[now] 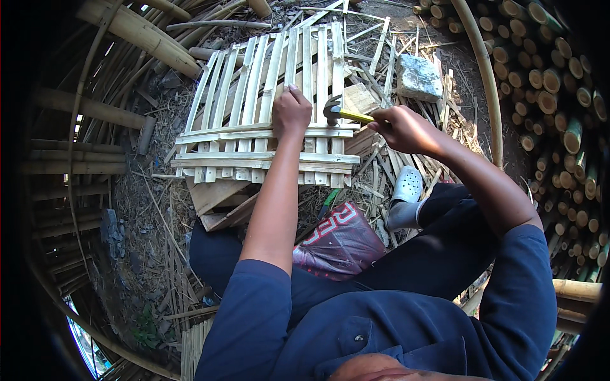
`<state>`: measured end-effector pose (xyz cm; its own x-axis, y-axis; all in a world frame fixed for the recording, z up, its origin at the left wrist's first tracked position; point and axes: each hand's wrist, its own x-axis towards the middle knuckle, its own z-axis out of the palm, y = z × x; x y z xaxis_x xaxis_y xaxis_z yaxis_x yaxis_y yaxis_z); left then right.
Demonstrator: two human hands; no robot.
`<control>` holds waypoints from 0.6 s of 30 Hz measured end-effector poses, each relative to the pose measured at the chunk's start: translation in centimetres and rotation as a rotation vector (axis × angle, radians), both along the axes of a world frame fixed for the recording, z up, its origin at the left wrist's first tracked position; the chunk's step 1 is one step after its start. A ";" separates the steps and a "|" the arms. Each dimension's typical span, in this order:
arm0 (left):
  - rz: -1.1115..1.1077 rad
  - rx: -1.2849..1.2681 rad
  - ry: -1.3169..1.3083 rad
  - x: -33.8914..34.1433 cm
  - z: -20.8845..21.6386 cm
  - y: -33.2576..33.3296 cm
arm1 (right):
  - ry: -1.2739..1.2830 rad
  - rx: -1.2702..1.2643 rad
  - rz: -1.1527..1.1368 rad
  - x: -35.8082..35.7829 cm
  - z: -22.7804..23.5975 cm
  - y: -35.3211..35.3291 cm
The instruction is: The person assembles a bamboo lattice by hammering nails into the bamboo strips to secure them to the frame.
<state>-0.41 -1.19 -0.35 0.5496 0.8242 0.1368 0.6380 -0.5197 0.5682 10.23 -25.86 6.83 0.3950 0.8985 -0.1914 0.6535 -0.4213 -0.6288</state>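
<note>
A panel of pale bamboo slats (270, 76) lies in front of me, its upright slats crossed by strips near its closer edge. On the panel rests my left hand (292, 113), its fingers closed; whatever they may pinch is too small to make out. My right hand (401, 129) grips a claw hammer (356, 116) by its yellow handle. The dark hammer head is over the right part of the panel, a short way right of my left hand. Wooden boards (219, 195) lie beneath the panel.
A pale stone block (419, 77) sits right of the panel among bamboo scraps. Cut bamboo poles (546, 101) are stacked at far right. More bamboo (82, 114) stands at left. A printed dark red bag (343, 244) lies before me, near my foot in a white clog (408, 184).
</note>
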 end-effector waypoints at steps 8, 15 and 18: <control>-0.005 -0.027 0.006 0.2 0.1 -0.1 | -0.061 0.136 -0.007 -1.2 0.1 -1.9; -0.006 0.016 -0.008 0.4 -0.8 0.2 | -0.046 0.308 -0.154 -0.4 -1.5 -0.9; -0.014 0.030 -0.013 0.4 -0.9 0.4 | 0.036 0.224 -0.207 -0.5 -2.1 -0.3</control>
